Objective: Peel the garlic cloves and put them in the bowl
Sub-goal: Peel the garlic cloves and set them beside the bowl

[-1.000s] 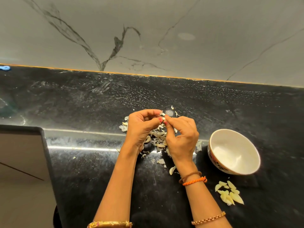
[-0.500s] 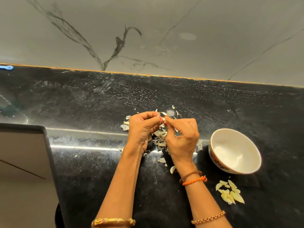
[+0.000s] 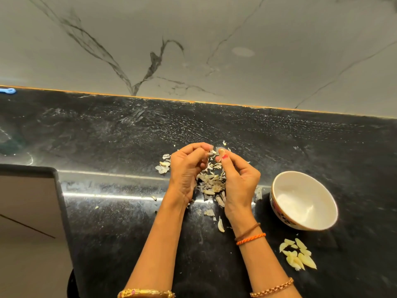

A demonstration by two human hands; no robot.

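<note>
Both hands are raised over the black countertop [image 3: 279, 147]: the left hand [image 3: 185, 171] and the right hand [image 3: 238, 179] each have fingers curled, pinching a small garlic clove [image 3: 219, 150] with loose skin between their fingertips, above a heap of papery peels [image 3: 211, 181]. The white bowl [image 3: 279, 203] stands just right of the right hand, tilted toward the person, and its interior shows only bare white surface. Peeled cloves [image 3: 297, 253] lie on the counter near the bowl's front side, outside it.
</note>
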